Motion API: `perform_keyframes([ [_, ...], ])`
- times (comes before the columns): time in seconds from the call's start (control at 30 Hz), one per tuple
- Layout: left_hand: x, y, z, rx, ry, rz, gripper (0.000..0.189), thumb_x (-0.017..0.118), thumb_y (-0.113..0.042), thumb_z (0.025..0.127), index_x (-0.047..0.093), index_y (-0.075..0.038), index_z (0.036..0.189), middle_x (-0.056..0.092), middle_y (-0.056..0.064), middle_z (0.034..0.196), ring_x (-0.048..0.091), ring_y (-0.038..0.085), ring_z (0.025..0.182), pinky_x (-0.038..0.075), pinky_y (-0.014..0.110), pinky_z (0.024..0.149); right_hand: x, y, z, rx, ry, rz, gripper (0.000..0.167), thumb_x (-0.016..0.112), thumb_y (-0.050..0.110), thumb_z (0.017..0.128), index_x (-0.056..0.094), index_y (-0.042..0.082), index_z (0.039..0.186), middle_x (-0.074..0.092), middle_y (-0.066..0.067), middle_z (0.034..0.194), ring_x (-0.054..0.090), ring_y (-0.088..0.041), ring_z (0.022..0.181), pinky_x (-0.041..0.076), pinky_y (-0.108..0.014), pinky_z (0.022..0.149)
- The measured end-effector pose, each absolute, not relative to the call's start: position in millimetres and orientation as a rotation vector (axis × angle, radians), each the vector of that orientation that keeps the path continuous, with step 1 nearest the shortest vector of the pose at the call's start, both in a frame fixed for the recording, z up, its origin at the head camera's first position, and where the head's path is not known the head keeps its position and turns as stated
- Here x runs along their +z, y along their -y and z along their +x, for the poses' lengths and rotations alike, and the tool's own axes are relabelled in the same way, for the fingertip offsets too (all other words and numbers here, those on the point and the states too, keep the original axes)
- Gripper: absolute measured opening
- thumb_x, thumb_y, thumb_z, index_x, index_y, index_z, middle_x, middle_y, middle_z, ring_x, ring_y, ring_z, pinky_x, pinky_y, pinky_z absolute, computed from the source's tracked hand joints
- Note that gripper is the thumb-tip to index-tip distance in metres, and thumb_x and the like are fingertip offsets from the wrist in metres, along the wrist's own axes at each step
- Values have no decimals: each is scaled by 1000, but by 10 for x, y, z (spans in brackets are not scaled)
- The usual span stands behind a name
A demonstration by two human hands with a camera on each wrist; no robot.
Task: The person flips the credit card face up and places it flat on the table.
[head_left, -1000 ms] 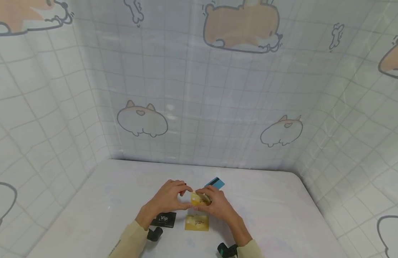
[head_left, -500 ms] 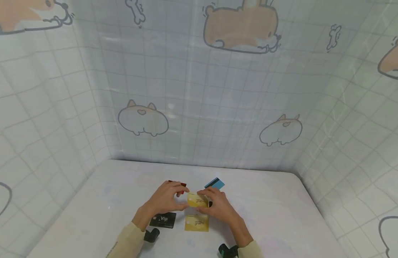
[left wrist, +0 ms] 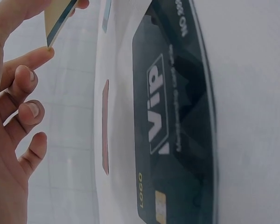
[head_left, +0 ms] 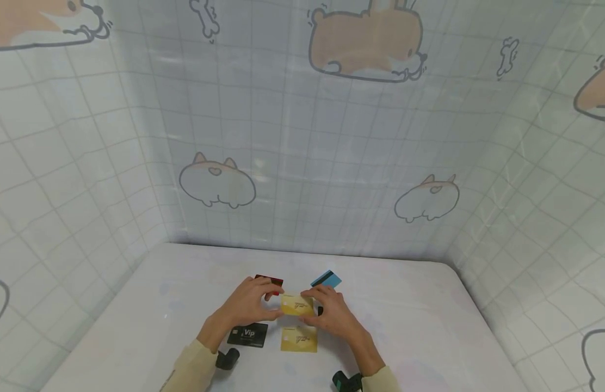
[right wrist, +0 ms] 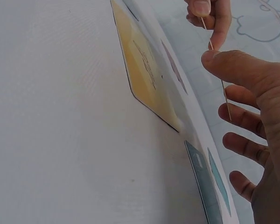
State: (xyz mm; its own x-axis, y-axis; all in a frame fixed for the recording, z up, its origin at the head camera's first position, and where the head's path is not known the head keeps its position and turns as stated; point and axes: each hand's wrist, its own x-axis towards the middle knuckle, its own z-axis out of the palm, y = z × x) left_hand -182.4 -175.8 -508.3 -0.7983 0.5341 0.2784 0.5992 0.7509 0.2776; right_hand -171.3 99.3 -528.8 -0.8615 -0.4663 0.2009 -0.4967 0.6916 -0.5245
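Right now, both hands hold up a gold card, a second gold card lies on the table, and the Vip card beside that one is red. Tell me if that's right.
No: the Vip card is black, as the head view shows. The left hand and right hand hold up a gold card, and a second gold card lies on the table.

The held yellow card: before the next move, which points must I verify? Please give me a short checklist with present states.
1. Left hand grips the held yellow card: ok, at one end.
2. Right hand grips its other end: ok.
3. Held yellow card apart from the table: ok.
4. Other yellow card lies flat: ok.
5. Red card fully visible from the head view: not ok, partly covered by left hand.
6. Held yellow card's small print: cannot tell, too small.
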Motion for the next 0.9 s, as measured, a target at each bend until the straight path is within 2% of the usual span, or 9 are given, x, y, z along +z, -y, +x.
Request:
perform_keyframes([
  [0.27,-5119,1810,-1837,-523,2762,-902,46,78,-59,78,73,-29,113,52,-7,79,41,3,75,33,33,76,-5326,-967,-1741,858,2852,801,53,77,51,85,65,27,130,60,8,124,51,-19,121,38,-53,92],
  [0.53,-5178,1838,-1853,-491,2817,-868,49,75,-62,79,72,-29,115,42,-15,77,41,3,75,33,34,77,-5328,-945,-1736,848,2859,798,55,78,47,84,67,20,131,61,4,122,51,-19,115,38,-52,89],
  [0.9,-5194,1839,-1821,-524,2853,-858,46,78,-57,79,73,-28,115,46,-12,77,42,4,76,32,34,75,-5366,-925,-1751,864,2922,808,57,76,47,85,65,19,134,60,5,126,47,-20,119,37,-57,95],
])
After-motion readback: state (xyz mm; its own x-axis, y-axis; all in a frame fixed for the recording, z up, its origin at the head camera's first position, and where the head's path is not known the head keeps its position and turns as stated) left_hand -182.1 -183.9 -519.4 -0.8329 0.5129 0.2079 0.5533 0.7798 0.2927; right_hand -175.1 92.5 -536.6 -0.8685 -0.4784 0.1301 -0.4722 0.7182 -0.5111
